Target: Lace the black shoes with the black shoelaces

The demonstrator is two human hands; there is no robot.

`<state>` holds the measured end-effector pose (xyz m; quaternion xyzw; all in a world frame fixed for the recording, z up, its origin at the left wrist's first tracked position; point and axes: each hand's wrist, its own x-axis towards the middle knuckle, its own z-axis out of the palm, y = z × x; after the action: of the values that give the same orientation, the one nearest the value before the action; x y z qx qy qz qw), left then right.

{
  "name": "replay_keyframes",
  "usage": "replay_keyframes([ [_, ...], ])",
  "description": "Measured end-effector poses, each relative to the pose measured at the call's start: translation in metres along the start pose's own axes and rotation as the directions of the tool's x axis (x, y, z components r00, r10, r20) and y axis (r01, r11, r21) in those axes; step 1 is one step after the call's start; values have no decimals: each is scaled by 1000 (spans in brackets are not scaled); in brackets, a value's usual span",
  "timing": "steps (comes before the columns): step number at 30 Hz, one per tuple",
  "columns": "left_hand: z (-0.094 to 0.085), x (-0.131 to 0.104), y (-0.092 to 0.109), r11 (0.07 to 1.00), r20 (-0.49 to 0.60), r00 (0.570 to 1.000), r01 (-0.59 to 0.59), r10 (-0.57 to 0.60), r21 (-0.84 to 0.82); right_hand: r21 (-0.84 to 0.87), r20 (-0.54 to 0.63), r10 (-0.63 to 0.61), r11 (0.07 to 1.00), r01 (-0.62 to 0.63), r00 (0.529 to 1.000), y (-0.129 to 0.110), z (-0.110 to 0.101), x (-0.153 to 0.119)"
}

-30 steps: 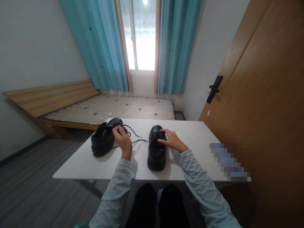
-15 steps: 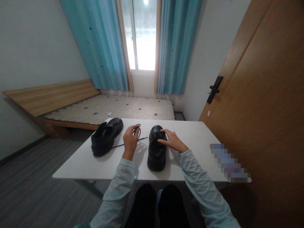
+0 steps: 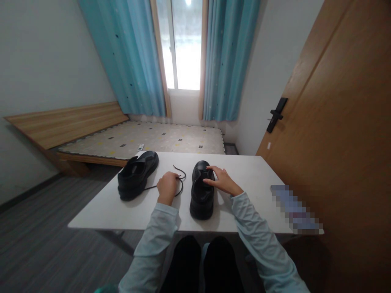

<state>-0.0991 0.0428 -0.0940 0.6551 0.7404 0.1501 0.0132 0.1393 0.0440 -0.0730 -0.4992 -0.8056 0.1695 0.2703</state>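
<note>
Two black shoes stand on a white table. My left hand point(image 3: 167, 186) rests low over the tabletop between them, its fingers curled closed on a black shoelace point(image 3: 183, 176). Part of the lace loops on the table past the fingertips, and one stretch runs out on the left toward the left shoe point(image 3: 132, 179). My right hand point(image 3: 224, 180) holds the nearer black shoe point(image 3: 201, 199) at its upper, thumb by the opening and fingers at the tongue. This shoe points away from me. The left one stands tilted toward the far right.
The white table point(image 3: 97, 217) carries a blurred flat item point(image 3: 295, 207) at its right edge. Beyond it is a bed point(image 3: 165, 134) with a small white object point(image 3: 140, 147) on it. A wooden door point(image 3: 342, 134) stands at the right, with blue curtains point(image 3: 134, 61) by the window.
My left hand has come down to the table, and the lace loop it held up now lies spread on the tabletop. My right hand and both shoes have stayed put.
</note>
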Motion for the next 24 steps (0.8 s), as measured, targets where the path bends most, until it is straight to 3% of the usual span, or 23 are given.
replay_keyframes([
  [3,2,1,-7,995,-47,994,99,-100,-9,6,2,6,1000,-6,1000,0,0,0],
  [7,8,3,-16,992,-132,983,128,-126,2,18,-2,5,1000,-5,1000,0,-1,-1],
  [13,8,2,-17,956,-325,901,293,-286,-28,13,-3,-2,1000,2,1000,1,-1,-1],
  [16,0,2,-11,973,-384,894,208,-232,-104,9,-4,-1,1000,1,1000,0,-1,-1],
  [20,-8,3,2,979,-374,927,-42,-37,-201,9,-3,1,1000,-1,1000,0,-2,-1],
  [24,-14,-1,19,909,-380,908,-299,178,-290,9,-15,-29,1000,29,999,1,0,-1],
])
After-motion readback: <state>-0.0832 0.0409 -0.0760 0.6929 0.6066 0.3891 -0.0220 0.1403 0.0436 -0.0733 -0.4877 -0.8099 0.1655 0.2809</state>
